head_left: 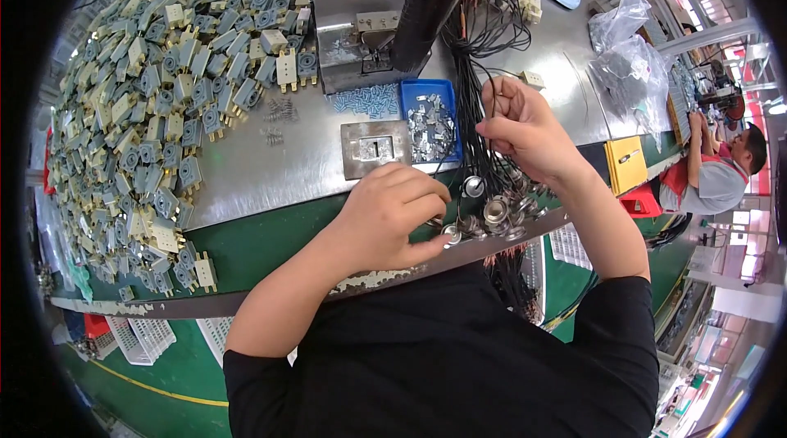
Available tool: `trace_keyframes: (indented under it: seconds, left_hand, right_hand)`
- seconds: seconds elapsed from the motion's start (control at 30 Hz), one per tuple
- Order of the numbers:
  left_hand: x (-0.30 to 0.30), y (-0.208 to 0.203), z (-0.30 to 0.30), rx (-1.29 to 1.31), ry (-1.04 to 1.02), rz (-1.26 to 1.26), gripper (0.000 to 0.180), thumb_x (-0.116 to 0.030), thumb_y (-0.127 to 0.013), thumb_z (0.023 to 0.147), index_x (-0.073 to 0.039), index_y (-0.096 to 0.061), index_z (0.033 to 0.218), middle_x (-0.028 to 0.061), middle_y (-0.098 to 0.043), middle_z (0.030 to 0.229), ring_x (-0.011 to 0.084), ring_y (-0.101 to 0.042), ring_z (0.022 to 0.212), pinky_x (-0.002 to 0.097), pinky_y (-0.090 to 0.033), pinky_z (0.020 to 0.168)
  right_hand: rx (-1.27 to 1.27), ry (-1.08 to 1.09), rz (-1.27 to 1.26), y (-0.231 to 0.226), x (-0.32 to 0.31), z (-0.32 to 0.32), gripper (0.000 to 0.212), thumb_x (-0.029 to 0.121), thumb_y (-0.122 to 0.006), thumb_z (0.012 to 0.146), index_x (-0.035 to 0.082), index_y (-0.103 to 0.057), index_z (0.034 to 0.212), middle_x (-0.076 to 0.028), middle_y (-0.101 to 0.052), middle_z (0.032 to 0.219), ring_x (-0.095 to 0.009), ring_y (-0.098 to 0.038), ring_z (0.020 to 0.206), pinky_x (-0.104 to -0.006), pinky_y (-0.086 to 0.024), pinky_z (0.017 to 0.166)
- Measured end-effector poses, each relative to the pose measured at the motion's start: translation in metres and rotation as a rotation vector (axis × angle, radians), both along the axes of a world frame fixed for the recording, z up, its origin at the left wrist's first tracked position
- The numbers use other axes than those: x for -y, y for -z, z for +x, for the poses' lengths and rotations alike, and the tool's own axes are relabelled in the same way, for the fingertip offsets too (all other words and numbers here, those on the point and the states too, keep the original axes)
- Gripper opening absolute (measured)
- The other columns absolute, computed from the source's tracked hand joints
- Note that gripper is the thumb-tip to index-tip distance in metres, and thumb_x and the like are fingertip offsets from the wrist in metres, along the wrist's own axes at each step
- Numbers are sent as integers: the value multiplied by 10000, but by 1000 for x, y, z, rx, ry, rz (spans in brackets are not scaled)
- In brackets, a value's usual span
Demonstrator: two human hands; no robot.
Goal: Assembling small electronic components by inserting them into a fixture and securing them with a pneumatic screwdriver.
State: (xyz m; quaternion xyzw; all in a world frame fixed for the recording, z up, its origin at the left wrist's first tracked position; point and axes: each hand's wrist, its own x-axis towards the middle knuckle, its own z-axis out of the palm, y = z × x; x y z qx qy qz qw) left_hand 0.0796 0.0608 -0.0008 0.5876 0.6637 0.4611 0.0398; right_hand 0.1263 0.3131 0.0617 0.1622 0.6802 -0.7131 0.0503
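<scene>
My left hand (385, 217) is closed at the table's front edge, thumb and fingers around a small round metal part (452, 235) that has a black wire on it. Further right, my right hand (525, 128) is raised over the table with its fingers pinched on a thin black wire (492, 87). Between the hands hangs a bundle of black wires (469, 81), ending in a cluster of round metal parts (497, 210). Just beyond my left hand sits a metal fixture plate (375, 149) with a slot in its middle.
A blue tray (402, 98) holds small metal pieces, beside loose blue pieces (365, 99). A large heap of grey and cream switch-like parts (205, 53) covers the left. A metal press (340, 36) stands behind. To the right are a yellow pad (626, 165), plastic bags (627, 69) and a seated person (713, 180).
</scene>
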Motion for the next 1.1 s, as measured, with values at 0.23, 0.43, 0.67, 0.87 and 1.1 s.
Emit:
trace_keyframes:
  seconds: [0.23, 0.43, 0.67, 0.87, 1.1]
  left_hand:
    - [-8, 8, 4, -120, 36, 1, 310, -294, -855, 783, -110, -640, 909, 20, -724, 1139, 238, -673, 1058, 417, -518, 913]
    - [-6, 8, 2, -160, 77, -52, 401, -343, -854, 783, -100, -661, 1038, 45, -713, 1209, 247, -675, 1061, 420, -511, 937]
    - [-3, -4, 9, 667, -39, 264, 729, -260, -871, 878, -23, -508, 1463, 179, -654, 1327, 275, -672, 1144, 402, -518, 1008]
    - [15, -9, -4, 1138, 22, 416, 367, -145, -735, 1005, 29, -585, 1292, 142, -696, 985, 192, -679, 866, 347, -573, 794]
    - [36, -5, -29, 1272, 0, 508, 350, -219, -723, 1019, 13, -591, 1246, 144, -691, 921, 210, -667, 792, 332, -562, 708]
  right_hand:
    - [109, -146, 365, -18, 6, 6, 242, 30, -568, 1018, 42, -491, 1247, 5, -591, 771, -39, -474, 559, -206, -372, 513]
    - [85, -115, 379, -20, -15, 11, 228, 108, -498, 1074, 53, -503, 1295, 4, -578, 679, -46, -506, 544, -207, -371, 493]
    - [144, 161, -276, -31, 20, -8, 140, 187, -613, 1084, 67, -548, 1115, -53, -696, 793, -103, -634, 582, -220, -461, 496]
    - [196, -303, 680, -46, 24, -28, 297, 266, -760, 994, 51, -594, 873, -78, -710, 864, -167, -639, 656, -274, -460, 573]
    - [-791, -730, 887, -42, 56, -58, 222, 134, -787, 888, 20, -688, 1052, -145, -674, 906, -355, -665, 846, -433, -518, 730]
